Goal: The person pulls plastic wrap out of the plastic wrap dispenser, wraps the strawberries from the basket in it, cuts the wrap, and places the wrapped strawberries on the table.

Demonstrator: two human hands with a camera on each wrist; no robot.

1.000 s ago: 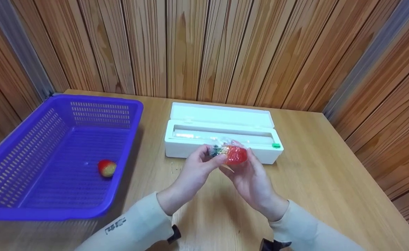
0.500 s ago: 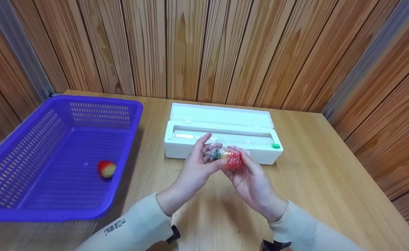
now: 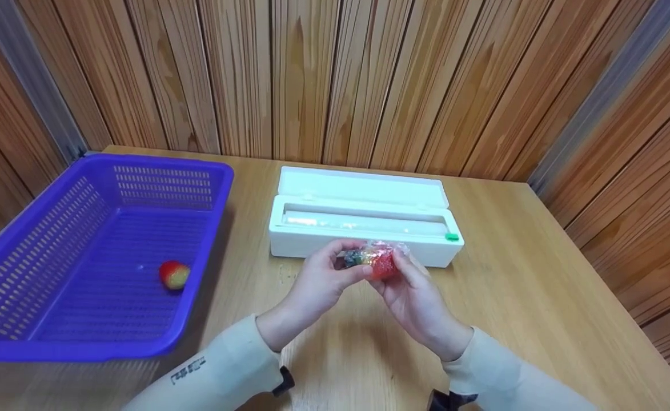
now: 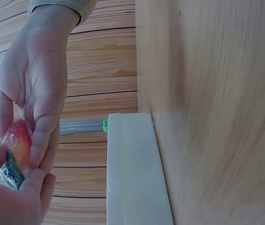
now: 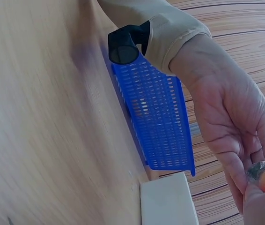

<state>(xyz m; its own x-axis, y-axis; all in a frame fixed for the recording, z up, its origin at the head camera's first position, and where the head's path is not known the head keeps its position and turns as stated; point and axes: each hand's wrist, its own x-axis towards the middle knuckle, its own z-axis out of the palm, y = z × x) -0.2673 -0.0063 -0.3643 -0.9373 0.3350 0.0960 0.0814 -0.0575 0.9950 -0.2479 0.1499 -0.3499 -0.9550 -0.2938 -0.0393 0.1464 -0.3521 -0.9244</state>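
Note:
Between both hands, in front of the white box, is a strawberry-like red fruit (image 3: 382,265) with a yellowish shoulder and dark green leaves, wrapped in shiny clear film. My left hand (image 3: 319,282) pinches it at the leafy end, thumb in front. At the red end, my right hand (image 3: 414,302) holds it with thumb and fingers, bunching loose film (image 3: 402,249). In the left wrist view, the wrapped fruit's red end faces the right hand (image 4: 39,93). A second red and yellow fruit (image 3: 174,275), without visible leaves, lies in the purple basket (image 3: 203,285).
Behind the hands stands a white film dispenser box (image 3: 295,244), its lid (image 3: 363,187) raised, a roll of clear film (image 3: 363,221) inside and a green slider (image 3: 452,237) at its right end. The basket occupies the table's left side. Wood-plank walls (image 3: 312,85) enclose the table.
The left fingers spread away from the fruit half a second ago and have closed back on it. The right thumb has moved onto the film at the red end.

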